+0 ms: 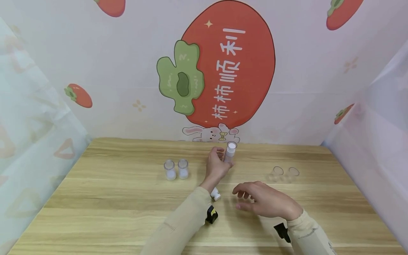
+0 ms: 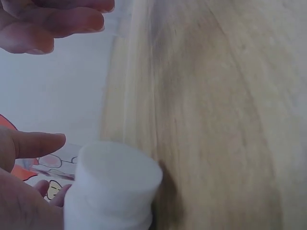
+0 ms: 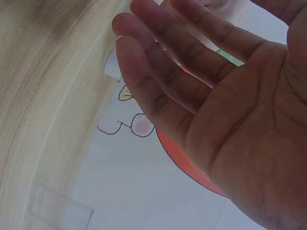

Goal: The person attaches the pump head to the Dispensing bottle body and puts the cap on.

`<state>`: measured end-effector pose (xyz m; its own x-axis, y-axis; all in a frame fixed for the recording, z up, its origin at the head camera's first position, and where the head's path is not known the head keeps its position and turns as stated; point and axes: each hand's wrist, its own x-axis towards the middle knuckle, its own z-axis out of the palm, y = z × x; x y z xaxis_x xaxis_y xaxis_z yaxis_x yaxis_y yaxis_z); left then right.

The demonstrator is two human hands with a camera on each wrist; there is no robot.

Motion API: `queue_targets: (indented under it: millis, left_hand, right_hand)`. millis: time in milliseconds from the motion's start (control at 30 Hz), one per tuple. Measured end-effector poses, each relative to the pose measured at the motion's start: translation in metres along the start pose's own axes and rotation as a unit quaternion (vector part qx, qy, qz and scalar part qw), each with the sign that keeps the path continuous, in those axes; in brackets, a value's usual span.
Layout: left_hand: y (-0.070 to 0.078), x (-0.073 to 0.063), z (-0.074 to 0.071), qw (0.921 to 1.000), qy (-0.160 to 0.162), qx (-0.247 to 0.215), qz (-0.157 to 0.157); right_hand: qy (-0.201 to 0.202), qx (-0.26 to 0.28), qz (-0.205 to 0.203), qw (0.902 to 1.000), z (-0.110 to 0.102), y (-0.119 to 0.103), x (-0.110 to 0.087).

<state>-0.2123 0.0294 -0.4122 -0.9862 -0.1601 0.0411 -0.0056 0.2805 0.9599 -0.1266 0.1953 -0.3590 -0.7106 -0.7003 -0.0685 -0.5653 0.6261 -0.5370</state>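
Observation:
My left hand grips a small clear-walled bottle with a white top, held tilted near the back of the table. Beside my left wrist lies a small white capped piece, partly hidden by the sleeve; its smooth white top looms large in the left wrist view. To the right, my right hand hovers over the table with bent, separated fingers and nothing in them. Its bare palm fills much of the right wrist view.
Two clear containers with white inside, one and another, stand upright left of my left hand. Two clear, thin-rimmed cups, one and another, are at the right. A printed sheet hangs behind the wooden table.

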Motion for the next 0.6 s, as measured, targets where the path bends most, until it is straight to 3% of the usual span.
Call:
queue_targets:
  millis: [300,600]
  left_hand:
    - [0.008,-0.01,-0.019,0.9973,-0.018,0.068,0.024]
    - [0.018,-0.02,-0.039,0.9943,-0.037,0.082,0.056]
  right_hand:
    - [0.007,-0.002,-0.016,0.9998,0.0,-0.005,0.006]
    - [0.016,0.001,-0.019,0.9997,0.003,-0.01,0.013]
